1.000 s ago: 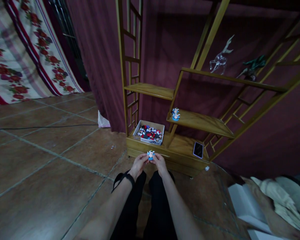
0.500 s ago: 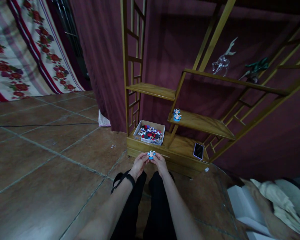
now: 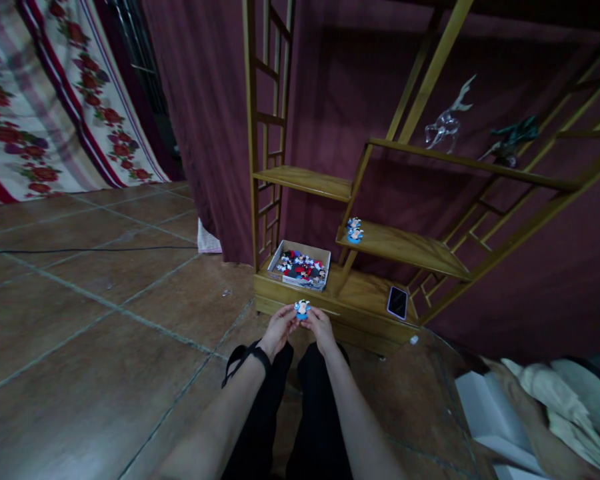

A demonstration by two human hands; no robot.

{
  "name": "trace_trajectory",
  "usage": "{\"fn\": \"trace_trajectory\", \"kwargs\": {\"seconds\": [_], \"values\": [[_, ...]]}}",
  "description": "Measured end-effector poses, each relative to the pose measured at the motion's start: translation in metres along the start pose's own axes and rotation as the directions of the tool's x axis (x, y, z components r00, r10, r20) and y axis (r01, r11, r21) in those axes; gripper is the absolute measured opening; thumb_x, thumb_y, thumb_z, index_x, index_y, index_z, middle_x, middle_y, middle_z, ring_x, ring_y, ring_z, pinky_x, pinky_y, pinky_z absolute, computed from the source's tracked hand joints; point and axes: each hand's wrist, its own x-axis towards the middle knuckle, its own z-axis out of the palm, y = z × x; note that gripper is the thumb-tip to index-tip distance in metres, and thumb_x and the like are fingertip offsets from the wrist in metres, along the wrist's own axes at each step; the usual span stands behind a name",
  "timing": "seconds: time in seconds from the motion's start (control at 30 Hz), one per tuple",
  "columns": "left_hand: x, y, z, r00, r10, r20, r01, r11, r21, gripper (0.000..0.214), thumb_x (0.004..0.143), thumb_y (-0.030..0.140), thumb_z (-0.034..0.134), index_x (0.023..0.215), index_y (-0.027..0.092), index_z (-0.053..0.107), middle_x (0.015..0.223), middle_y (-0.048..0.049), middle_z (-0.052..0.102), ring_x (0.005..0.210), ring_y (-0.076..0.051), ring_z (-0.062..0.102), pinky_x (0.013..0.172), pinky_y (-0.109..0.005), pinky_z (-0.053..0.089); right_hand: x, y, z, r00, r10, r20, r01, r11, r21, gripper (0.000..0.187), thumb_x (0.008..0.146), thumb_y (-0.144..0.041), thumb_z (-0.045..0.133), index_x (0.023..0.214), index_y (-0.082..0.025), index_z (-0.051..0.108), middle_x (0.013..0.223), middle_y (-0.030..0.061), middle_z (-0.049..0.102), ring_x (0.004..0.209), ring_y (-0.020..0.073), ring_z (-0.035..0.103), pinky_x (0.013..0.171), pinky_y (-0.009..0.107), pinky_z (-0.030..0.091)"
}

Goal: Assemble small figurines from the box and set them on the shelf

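Between my two hands is a small blue and white figurine (image 3: 303, 309), held upright in front of the low drawer front of the shelf. My left hand (image 3: 279, 328) grips its left side with closed fingers; a black band is on that wrist. My right hand (image 3: 321, 327) pinches its right side. Two similar blue and white figurines (image 3: 355, 233) stand one behind the other at the left end of the middle shelf (image 3: 405, 248). An open cardboard box (image 3: 305, 283) on the lowest board holds many small red, black and white figurines.
A phone (image 3: 397, 303) lies on the lowest board at the right. Higher up stand a clear glass animal figure (image 3: 444, 127) and a dark green ornament (image 3: 513, 140). White boxes (image 3: 495, 413) and cloth lie at the lower right. A cable (image 3: 105, 250) crosses the tiled floor at the left.
The figurine in my hands has risen or tilted very slightly. Both hands stay in almost the same place, and everything on the shelves is as before.
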Motion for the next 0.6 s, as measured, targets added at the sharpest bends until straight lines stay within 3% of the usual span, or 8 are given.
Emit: {"fn": "trace_trajectory", "kwargs": {"seconds": [0.23,0.6], "values": [[0.0005,0.0015,0.0005,0.998,-0.054,0.012,0.054,0.998,0.017,0.015,0.070,0.010,0.067,0.084,0.014,0.064,0.063,-0.0027,0.065,0.052,-0.008,0.059,0.054,-0.018,0.049,0.0004,0.0005,0.0004,1.000,0.006,0.011,-0.006,1.000,0.009,0.029,0.064,-0.039,0.065,0.084,-0.017,0.065,0.078,0.0031,0.068,0.063,0.0134,0.063,0.066,0.030,0.053],[0.0005,0.0001,0.0007,1.000,-0.023,0.004,0.023,1.000,0.007,0.009,0.072,0.010,0.064,0.081,0.013,0.063,0.061,-0.0024,0.064,0.050,-0.008,0.058,0.053,-0.017,0.048,0.0026,0.0016,0.0008,0.999,0.017,-0.038,-0.018,1.000,-0.023,0.030,0.061,-0.039,0.067,0.082,-0.017,0.065,0.071,0.0011,0.066,0.057,0.0106,0.059,0.057,0.025,0.051]]}}
